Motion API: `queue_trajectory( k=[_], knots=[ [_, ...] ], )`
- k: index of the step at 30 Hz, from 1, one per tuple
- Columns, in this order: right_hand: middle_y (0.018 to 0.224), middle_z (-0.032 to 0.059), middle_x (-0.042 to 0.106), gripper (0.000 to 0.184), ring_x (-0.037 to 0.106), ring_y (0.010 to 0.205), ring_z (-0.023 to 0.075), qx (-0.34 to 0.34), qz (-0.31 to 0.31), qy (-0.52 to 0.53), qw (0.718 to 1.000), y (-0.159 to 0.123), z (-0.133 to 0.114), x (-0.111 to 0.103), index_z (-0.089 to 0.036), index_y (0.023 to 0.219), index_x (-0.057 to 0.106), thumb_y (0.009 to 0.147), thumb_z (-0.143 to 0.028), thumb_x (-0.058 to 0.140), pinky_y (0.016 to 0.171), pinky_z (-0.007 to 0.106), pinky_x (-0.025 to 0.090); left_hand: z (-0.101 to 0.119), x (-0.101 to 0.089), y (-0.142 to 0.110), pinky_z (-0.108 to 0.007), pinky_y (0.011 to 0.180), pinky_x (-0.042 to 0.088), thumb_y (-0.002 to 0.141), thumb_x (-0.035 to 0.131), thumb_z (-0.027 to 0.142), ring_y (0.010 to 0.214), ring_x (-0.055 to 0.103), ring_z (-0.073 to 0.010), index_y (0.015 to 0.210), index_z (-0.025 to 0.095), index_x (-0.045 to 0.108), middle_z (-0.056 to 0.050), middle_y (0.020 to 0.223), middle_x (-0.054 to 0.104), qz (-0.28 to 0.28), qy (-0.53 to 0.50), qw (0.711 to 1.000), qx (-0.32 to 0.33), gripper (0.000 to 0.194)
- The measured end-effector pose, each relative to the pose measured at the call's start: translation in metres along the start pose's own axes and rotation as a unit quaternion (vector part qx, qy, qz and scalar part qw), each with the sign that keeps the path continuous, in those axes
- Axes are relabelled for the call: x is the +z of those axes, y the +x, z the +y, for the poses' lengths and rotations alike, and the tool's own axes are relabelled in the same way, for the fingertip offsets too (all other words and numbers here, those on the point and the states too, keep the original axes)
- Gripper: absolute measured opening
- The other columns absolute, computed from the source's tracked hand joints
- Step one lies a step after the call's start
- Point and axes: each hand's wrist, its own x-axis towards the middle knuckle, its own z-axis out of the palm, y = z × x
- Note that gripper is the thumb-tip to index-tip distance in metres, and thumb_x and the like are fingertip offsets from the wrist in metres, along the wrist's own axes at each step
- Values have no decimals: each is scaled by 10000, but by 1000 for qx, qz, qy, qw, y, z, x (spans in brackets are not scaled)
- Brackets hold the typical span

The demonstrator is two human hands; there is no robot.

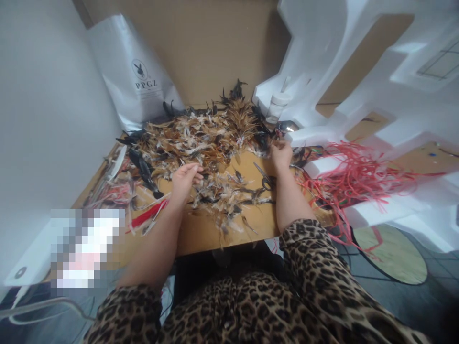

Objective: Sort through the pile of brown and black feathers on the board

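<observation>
Left hand (186, 180): loosely pinched, hold unclear | Right hand (281, 154): half curled beside dark feathers (263, 138), hold unclear | Brown feathers (193, 138): mid to far desk (247, 162) | Best picked singly, lightly, clear of scissors (264, 177) at right

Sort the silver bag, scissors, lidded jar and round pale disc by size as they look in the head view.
1. Silver bag
2. Round pale disc
3. Lidded jar and scissors: too alike to rank

Tabletop (202, 235) is a total mess lol, brown feathers (186, 138) heaped toward the back edge, scissors (264, 177) nearer the right edge.
</observation>
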Motion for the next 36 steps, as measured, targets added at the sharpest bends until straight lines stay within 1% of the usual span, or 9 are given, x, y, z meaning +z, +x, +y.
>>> queue_trajectory(
  k=[3, 5, 10, 13, 16, 23, 26, 30, 36],
  knots=[
    [792, 45, 593, 367, 526, 691, 124, -76, 56, 87, 992, -5, -21, -5, -101, 1081, 534, 745, -244, 505, 741, 275, 431, 3, -2, 1, -156, 434, 422, 639, 706, 340, 511, 585, -68, 871, 123, 646, -54, 773, 681, 18, -25, 1000, -2, 323],
    [822, 53, 587, 294, 527, 721, 115, -134, 38, 130, 982, -14, -41, -8, -101, 1014, 562, 764, -234, 482, 744, 255, 427, 5, -3, 2, -151, 432, 415, 637, 705, 338, 518, 591, -69, 870, 128, 644, -50, 768, 681, 27, -36, 999, -1, 320],
    [708, 29, 623, 161, 528, 647, 102, -217, -238, 135, 937, -61, -87, -7, -119, 734, 640, 722, -253, 550, 665, 225, 411, 5, -7, 5, -150, 428, 406, 636, 702, 341, 496, 572, -57, 842, 127, 649, -41, 736, 676, 36, -41, 999, 1, 302],
    [653, 9, 637, 130, 528, 601, 92, -268, -447, 60, 851, -89, -101, -1, -124, 690, 664, 682, -226, 585, 627, 208, 390, 4, -8, 7, -151, 425, 402, 641, 702, 350, 493, 569, -56, 842, 127, 652, -40, 731, 675, 32, -42, 999, 4, 304],
    [618, -1, 629, 122, 508, 566, 84, -288, -517, -25, 806, -108, -105, 9, -134, 679, 672, 683, -184, 561, 589, 201, 357, 4, -9, 7, -145, 419, 394, 650, 698, 354, 491, 563, -52, 844, 128, 654, -39, 730, 674, 29, -44, 999, 10, 301],
    [480, 23, 500, 241, 434, 519, 119, -231, -448, -143, 852, -133, -110, 36, -170, 522, 587, 636, -367, 665, 543, 254, 292, 6, -6, 6, -145, 407, 386, 658, 693, 349, 477, 545, -49, 819, 131, 657, -43, 726, 674, 19, -34, 999, 10, 273],
    [472, 8, 471, 186, 421, 508, 105, -221, -435, -120, 864, -137, -108, 46, -174, 495, 560, 588, -267, 692, 538, 249, 292, 7, -5, 6, -151, 393, 377, 656, 695, 343, 466, 542, -53, 810, 122, 659, -47, 718, 673, 13, -24, 1000, 13, 272],
    [459, -44, 473, 107, 369, 420, 49, -140, -535, 39, 832, -133, -102, 43, -152, 592, 596, 624, -238, 650, 451, 200, 277, 8, -4, 5, -154, 388, 371, 646, 703, 333, 463, 549, -59, 807, 115, 655, -57, 718, 676, 13, -14, 1000, 8, 275],
    [385, -80, 445, 304, 310, 328, 23, 39, -611, 286, 737, -120, -95, 28, -150, 669, 546, 595, -375, 737, 345, 157, 189, 8, -2, 3, -156, 379, 361, 636, 713, 331, 451, 536, -58, 783, 115, 658, -55, 711, 677, -5, 1, 1000, 19, 267]
  ],
)
